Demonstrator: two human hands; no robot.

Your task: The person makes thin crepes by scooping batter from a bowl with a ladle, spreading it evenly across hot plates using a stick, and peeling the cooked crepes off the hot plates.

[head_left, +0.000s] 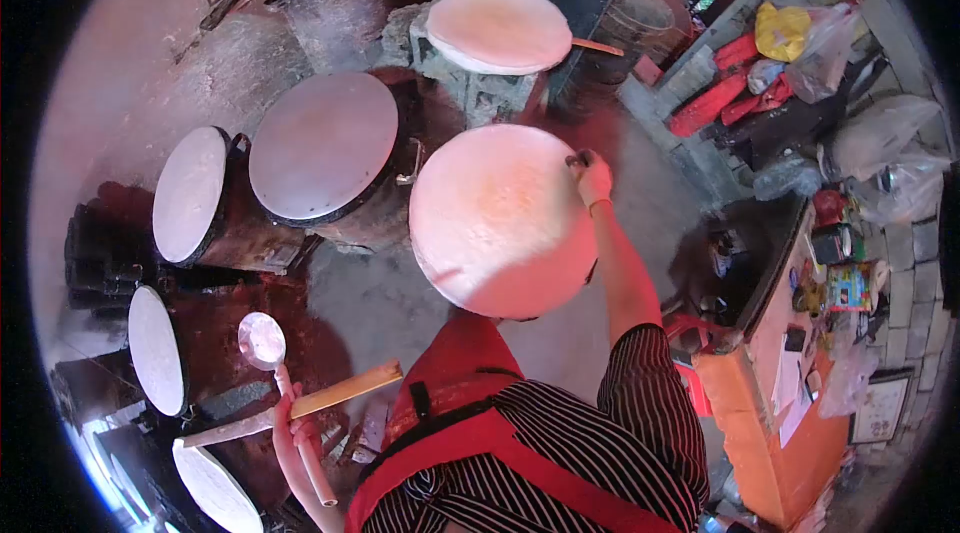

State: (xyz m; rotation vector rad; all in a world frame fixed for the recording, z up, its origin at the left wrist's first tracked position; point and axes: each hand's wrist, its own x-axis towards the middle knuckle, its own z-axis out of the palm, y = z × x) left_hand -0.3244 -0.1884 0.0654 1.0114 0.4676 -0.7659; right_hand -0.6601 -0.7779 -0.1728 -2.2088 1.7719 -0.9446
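Note:
My left hand (293, 417), at the lower left, is closed around a ladle (262, 341) with a round, pale-coated bowl and a long handle. It also holds a flat wooden stick (349, 390) that crosses the ladle's handle. In front of my body is a wide round pale disc (505, 218), faintly browned in the middle, like a large thin pancake. My right hand (593, 179) is at its upper right rim, fingers pinched on a small dark piece I cannot make out. What supports the disc is mostly hidden.
A dark-rimmed grey round plate (322, 146) tops a drum-like stand to the left. Several white-topped round plates (190, 195) line the left side. Another browned disc (499, 27) sits on a block stand behind. An orange-sided counter (742, 423) stands right, below bags (815, 53).

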